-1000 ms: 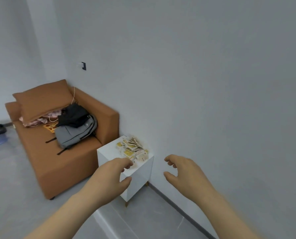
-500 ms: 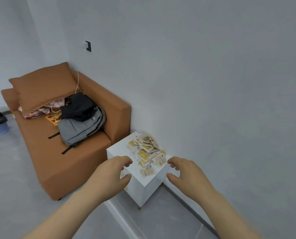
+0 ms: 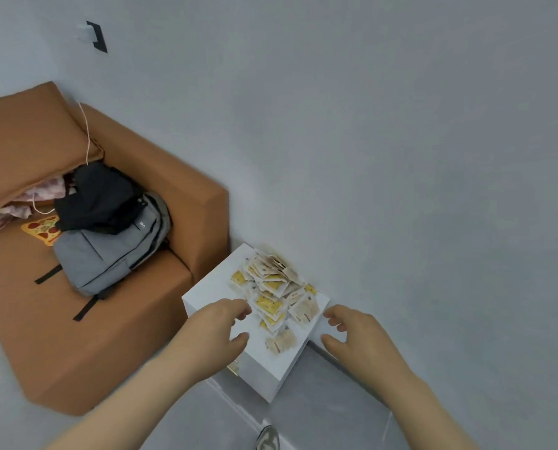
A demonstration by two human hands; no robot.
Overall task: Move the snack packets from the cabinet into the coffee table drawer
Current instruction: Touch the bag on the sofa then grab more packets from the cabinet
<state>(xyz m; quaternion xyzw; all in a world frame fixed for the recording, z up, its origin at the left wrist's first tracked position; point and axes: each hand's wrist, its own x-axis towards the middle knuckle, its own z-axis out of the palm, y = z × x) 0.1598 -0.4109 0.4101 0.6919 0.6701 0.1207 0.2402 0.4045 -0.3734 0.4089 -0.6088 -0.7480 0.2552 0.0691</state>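
Snack packets (image 3: 272,293) lay heaped on the white cabinet (image 3: 211,295) top, the pile running front to back along its wall side. Left hand (image 3: 212,336) was nearer, fingers (image 3: 238,308) loosely curled and empty, just beside the heap; right hand (image 3: 359,339) hovered off the cabinet's right corner, half-spread, empty

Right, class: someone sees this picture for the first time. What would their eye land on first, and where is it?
The heap of yellow and beige snack packets on the small white cabinet against the wall. Next, the left hand and right hand, both empty, held out at either side of it. Then the brown sofa to the left, a grey backpack on its seat.
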